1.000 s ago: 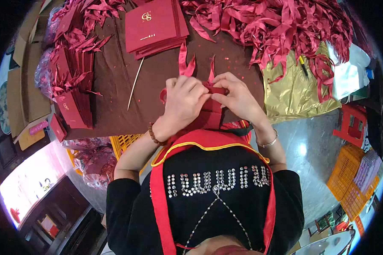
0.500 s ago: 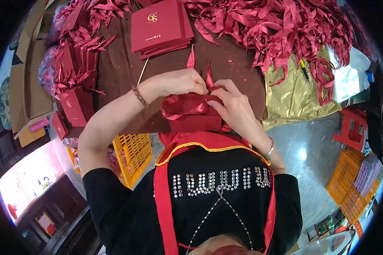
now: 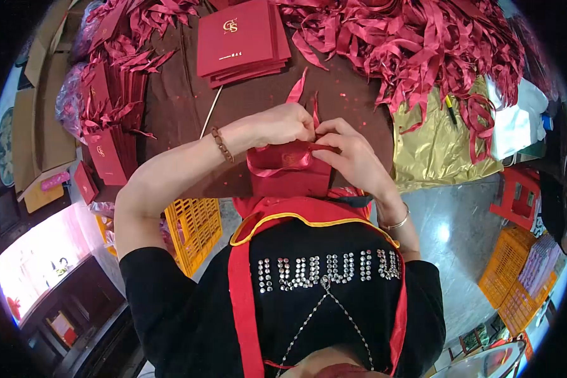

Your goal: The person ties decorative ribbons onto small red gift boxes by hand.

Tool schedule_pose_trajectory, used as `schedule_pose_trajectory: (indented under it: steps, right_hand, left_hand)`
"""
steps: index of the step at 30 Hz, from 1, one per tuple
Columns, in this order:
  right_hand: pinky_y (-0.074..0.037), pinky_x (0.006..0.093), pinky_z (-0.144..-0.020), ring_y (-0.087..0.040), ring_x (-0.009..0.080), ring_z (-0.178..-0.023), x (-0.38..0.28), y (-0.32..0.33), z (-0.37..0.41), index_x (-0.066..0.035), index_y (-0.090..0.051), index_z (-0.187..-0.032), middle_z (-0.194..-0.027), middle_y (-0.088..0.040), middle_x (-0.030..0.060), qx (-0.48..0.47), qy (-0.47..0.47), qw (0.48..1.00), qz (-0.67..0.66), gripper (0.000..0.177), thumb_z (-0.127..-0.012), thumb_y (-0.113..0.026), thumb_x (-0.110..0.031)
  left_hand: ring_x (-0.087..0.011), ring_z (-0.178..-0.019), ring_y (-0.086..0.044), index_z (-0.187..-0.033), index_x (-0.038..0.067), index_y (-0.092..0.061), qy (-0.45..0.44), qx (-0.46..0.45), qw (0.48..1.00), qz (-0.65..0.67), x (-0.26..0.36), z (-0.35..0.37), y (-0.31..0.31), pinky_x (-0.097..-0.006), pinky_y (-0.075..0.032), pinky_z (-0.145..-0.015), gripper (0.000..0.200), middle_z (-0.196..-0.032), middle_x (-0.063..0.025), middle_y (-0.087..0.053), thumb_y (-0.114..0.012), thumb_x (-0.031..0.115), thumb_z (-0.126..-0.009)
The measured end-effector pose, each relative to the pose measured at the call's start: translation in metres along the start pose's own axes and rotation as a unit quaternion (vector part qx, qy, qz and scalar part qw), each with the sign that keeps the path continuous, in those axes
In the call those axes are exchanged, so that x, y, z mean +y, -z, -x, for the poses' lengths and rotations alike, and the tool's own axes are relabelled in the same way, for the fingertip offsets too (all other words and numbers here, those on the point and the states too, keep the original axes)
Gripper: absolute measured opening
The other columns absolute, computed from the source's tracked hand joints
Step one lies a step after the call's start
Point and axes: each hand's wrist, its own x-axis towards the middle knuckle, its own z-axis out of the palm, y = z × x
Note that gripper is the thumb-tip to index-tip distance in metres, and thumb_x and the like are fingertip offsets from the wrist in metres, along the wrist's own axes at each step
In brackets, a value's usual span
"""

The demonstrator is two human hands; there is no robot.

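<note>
A dark red card sleeve or small bag (image 3: pixel 290 183) lies at the table's near edge, right in front of my apron. Across its upper part runs a shiny red ribbon (image 3: pixel 268 171). My left hand (image 3: pixel 290 123) is closed in a fist at the ribbon, whose end sticks up beyond the knuckles. From the right, my right hand (image 3: pixel 353 150) pinches the same ribbon between thumb and fingers. The two hands nearly touch, and the ribbon between them is partly hidden by the fingers.
A stack of red cards (image 3: pixel 242 44) with gold print lies beyond my hands, a thin white stick (image 3: pixel 211 113) near it. Ribboned cards (image 3: pixel 110 154) line the left side. A ribbon heap (image 3: pixel 416 44) and gold plastic sheet (image 3: pixel 435 148) lie right. Yellow crates (image 3: pixel 195 230) stand below.
Both hands stay at the ribbon. The left fist has shifted slightly to the right, and the ribbon loop over the card has become smaller and flatter.
</note>
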Motion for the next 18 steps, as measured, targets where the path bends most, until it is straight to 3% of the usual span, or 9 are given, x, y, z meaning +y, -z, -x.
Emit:
schedule_pose_trajectory:
  steps: [5,8,9,12,18]
  right_hand:
    - [-0.044,0.0301,-0.081,-0.056,0.0231,-0.096,0.006,0.003,-0.006,0.002,-0.064,-0.092,-0.107,-0.054,0.0105,-0.047,-0.004,0.998,-0.036,0.018,-0.08,-0.065,-0.011]
    - [-0.043,0.0298,-0.084,-0.055,0.022,-0.099,0.003,-0.001,-0.008,0.002,-0.064,-0.092,-0.107,-0.054,0.0107,-0.075,0.019,0.997,-0.026,0.019,-0.081,-0.064,-0.013]
    - [-0.043,0.0298,-0.084,-0.055,0.022,-0.099,0.004,-0.001,-0.007,0.002,-0.064,-0.092,-0.107,-0.054,0.0107,-0.074,0.018,0.997,-0.026,0.019,-0.081,-0.064,-0.013]
    - [-0.043,0.0302,-0.086,-0.054,0.0226,-0.1,0.006,0.0,-0.008,0.003,-0.063,-0.093,-0.107,-0.054,0.0111,-0.07,0.004,0.996,-0.05,0.02,-0.082,-0.064,-0.014]
    - [-0.042,0.0308,-0.084,-0.054,0.0229,-0.097,0.002,0.003,-0.011,0.004,-0.063,-0.092,-0.104,-0.053,0.0111,-0.091,0.015,0.995,-0.044,0.022,-0.082,-0.064,-0.015]
  left_hand:
    - [-0.0138,-0.074,-0.058,-0.08,-0.001,-0.066,0.051,0.015,0.998,-0.016,-0.008,-0.008,0.007,-0.0284,-0.045,-0.069,0.016,-0.073,-0.0088,-0.065,-0.057,0.01,-0.075]
    - [-0.0079,-0.075,-0.053,-0.08,0.001,-0.063,-0.096,0.142,0.981,0.091,-0.004,-0.011,0.023,-0.0248,-0.044,-0.07,0.014,-0.079,-0.001,-0.062,-0.058,0.012,-0.087]
    - [-0.007,-0.078,-0.053,-0.081,0.0,-0.062,-0.079,0.157,0.981,0.078,0.007,-0.006,0.03,-0.0235,-0.044,-0.073,0.014,-0.082,-0.0008,-0.062,-0.056,0.011,-0.088]
    - [-0.0064,-0.079,-0.052,-0.089,0.0,-0.061,-0.139,0.176,0.966,0.132,0.01,-0.008,0.044,-0.022,-0.042,-0.076,0.015,-0.084,0.0,-0.06,-0.054,0.013,-0.091]
    - [-0.0061,-0.081,-0.052,-0.089,0.001,-0.061,-0.21,0.275,0.934,0.086,0.032,-0.006,0.052,-0.0213,-0.042,-0.076,0.015,-0.083,0.0016,-0.06,-0.054,0.013,-0.091]
